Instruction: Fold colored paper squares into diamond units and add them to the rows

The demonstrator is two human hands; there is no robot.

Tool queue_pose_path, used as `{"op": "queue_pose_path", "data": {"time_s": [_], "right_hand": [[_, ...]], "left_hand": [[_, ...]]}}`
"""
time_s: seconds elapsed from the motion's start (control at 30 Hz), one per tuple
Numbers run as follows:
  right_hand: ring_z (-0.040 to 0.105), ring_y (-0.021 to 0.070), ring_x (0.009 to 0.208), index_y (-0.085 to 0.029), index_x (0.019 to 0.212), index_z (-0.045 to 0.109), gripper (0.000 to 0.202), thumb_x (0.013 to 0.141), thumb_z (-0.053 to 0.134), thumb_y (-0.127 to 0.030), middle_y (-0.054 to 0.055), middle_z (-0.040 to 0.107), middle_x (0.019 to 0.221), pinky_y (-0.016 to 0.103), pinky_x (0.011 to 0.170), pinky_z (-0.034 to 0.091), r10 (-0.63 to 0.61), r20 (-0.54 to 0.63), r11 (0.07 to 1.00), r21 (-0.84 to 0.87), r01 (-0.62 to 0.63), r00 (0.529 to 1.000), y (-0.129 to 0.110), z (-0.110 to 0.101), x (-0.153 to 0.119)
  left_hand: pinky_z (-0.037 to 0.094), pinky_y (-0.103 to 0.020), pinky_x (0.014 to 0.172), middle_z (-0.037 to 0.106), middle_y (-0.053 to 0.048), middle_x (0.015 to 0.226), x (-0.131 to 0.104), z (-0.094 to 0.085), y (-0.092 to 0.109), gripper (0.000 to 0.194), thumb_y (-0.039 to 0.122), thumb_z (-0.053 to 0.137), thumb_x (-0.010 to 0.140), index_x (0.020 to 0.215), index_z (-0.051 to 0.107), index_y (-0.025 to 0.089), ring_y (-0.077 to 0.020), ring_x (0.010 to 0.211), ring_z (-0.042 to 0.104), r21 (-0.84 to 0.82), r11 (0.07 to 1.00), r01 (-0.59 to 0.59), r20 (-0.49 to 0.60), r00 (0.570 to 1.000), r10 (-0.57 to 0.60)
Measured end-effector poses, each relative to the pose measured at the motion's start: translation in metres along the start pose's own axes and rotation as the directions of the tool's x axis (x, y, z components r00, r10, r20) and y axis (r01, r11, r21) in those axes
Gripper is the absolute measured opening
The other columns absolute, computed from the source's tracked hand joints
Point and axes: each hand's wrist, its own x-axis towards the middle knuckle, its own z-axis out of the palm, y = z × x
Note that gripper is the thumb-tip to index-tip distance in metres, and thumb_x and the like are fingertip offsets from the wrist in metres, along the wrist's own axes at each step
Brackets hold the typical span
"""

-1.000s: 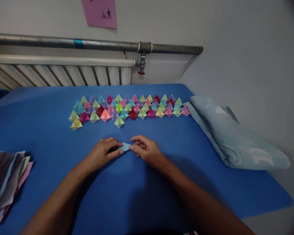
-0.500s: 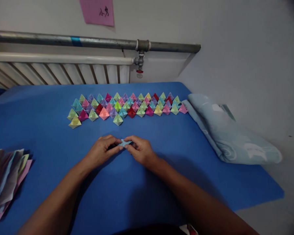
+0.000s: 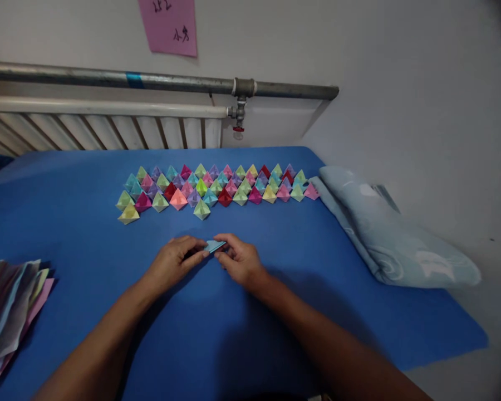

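Between my two hands, low over the blue table, is a small light-blue piece of folded paper (image 3: 214, 245). My left hand (image 3: 176, 259) pinches its left end between thumb and fingers. At the other end, my right hand (image 3: 241, 260) has thumb and fingertips closed on the right edge. Beyond both hands, several rows of folded paper boats (image 3: 224, 197) in many colours stand close together. A pale green boat (image 3: 201, 209) and a yellow boat (image 3: 128, 214) sit in front of the rows.
A stack of coloured paper sheets (image 3: 14, 317) lies at the left on the blue table (image 3: 183, 345). On the right is a folded light-blue blanket (image 3: 392, 234) against the wall. Behind the table run a radiator (image 3: 142, 131) and a metal pipe (image 3: 183, 82) with a valve.
My right thumb has slid down and away from the middle of the paper, so more of it shows. The view has tilted slightly upward.
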Motion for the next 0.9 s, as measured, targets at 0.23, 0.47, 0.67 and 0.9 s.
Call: {"op": "queue_pose_path", "data": {"time_s": [0.23,0.47,0.67,0.9], "right_hand": [[0.051,0.0089,0.052,-0.024,0.113,0.062,0.031,0.082,0.060,-0.029,-0.003,0.062,0.072,0.021,0.051,0.040,0.023,-0.015,1.000,0.011,-0.023,1.000,0.002,0.003,0.002],[0.052,0.0100,0.054,-0.025,0.112,0.062,0.030,0.083,0.060,-0.029,-0.004,0.060,0.069,0.021,0.052,0.040,0.054,-0.008,0.998,-0.024,-0.055,0.998,-0.001,0.002,0.002],[0.054,0.0113,0.058,-0.026,0.116,0.060,0.034,0.082,0.056,-0.024,-0.002,0.063,0.076,0.022,0.053,0.042,0.049,-0.062,0.996,-0.070,-0.053,0.997,0.000,0.005,0.003],[0.052,0.0110,0.057,-0.025,0.120,0.059,0.040,0.080,0.055,-0.020,-0.003,0.063,0.074,0.020,0.050,0.039,0.081,-0.107,0.988,-0.126,-0.094,0.991,-0.006,0.006,0.006]], "left_hand": [[0.048,-0.033,0.075,0.069,-0.001,0.084,0.000,0.002,0.000,0.023,0.038,0.056,0.089,0.100,0.068,0.022,-0.0169,0.078,0.065,0.037,0.999,-0.021,-0.027,0.999,0.022],[0.048,-0.032,0.074,0.070,-0.001,0.083,0.001,0.001,0.002,0.025,0.040,0.054,0.090,0.100,0.068,0.022,-0.0163,0.076,0.064,0.054,0.998,-0.023,-0.035,0.999,0.025],[0.047,-0.030,0.070,0.070,-0.002,0.081,0.001,0.001,0.003,0.024,0.037,0.053,0.092,0.100,0.069,0.020,-0.0165,0.073,0.064,0.094,0.995,-0.022,-0.036,0.999,0.026],[0.050,-0.035,0.074,0.073,-0.008,0.092,-0.004,0.013,0.014,0.024,0.028,0.051,0.092,0.106,0.066,0.017,-0.0226,0.079,0.067,0.374,0.927,-0.031,-0.117,0.990,0.081]]}}
